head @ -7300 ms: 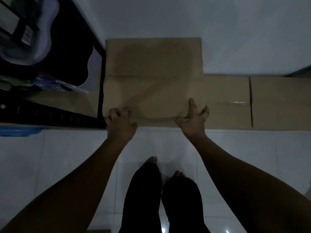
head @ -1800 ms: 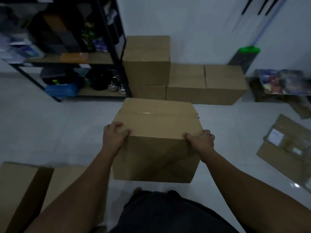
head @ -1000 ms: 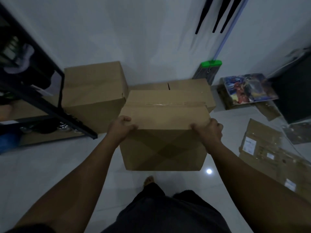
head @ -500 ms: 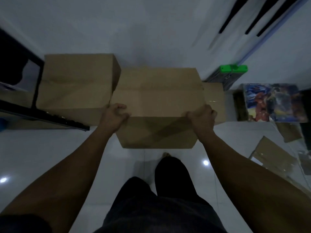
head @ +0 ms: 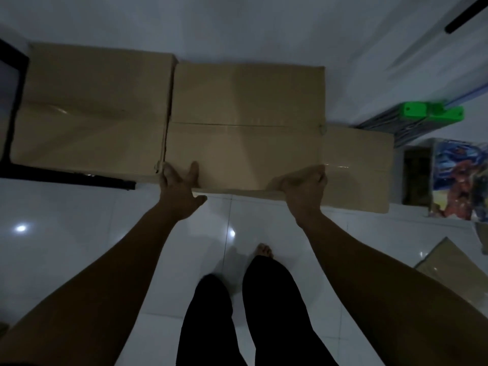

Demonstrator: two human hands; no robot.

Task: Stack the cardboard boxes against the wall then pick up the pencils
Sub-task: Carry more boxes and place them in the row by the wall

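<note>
Against the wall [head: 237, 27], beside the left box [head: 89, 109], my box [head: 245, 122] rests on a lower box [head: 356, 165]. My left hand [head: 179, 191] and right hand [head: 303, 191] grip its near edge. Stacking looks nearly done; I see no pencils yet.

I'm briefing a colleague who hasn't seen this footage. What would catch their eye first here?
In the centre, the left hand and the right hand grip the near edge of a large brown cardboard box, which sits atop a lower brown cardboard box against the white wall. A second brown cardboard box stands close beside it on the left. At the right, by the wall, a bright green plastic piece stands out.
</note>
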